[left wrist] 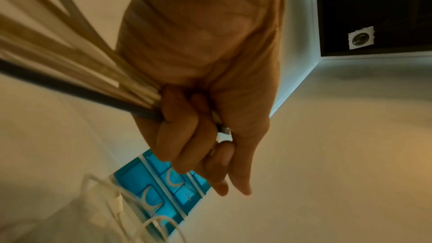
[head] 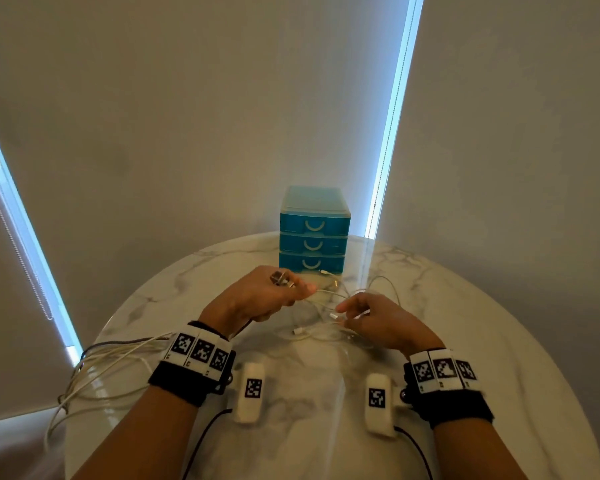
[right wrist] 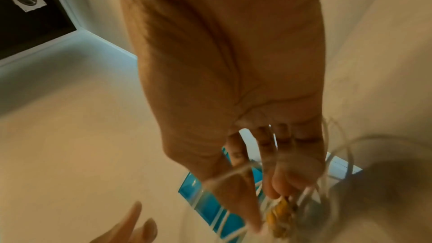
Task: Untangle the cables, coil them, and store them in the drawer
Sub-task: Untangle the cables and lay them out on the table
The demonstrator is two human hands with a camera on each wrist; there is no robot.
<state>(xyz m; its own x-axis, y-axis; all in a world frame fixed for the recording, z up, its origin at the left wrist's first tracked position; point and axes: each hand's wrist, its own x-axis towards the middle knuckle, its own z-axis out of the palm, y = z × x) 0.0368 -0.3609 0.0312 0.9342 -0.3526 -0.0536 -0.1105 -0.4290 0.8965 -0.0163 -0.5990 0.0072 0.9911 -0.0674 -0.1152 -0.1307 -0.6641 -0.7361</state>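
No readable text, brand, number or label is shown in any view. The only signs are black-and-white square coded markers, which carry no legible characters. Three are printed in a row on the white band of the left wristband [head: 201, 354], and three on the white band of the right wristband [head: 444, 370]. One marker stands on the white device beside the left wrist [head: 249, 391], and one on the white device beside the right wrist [head: 379, 398]. Small marks under the wristband markers are too tiny to be read.
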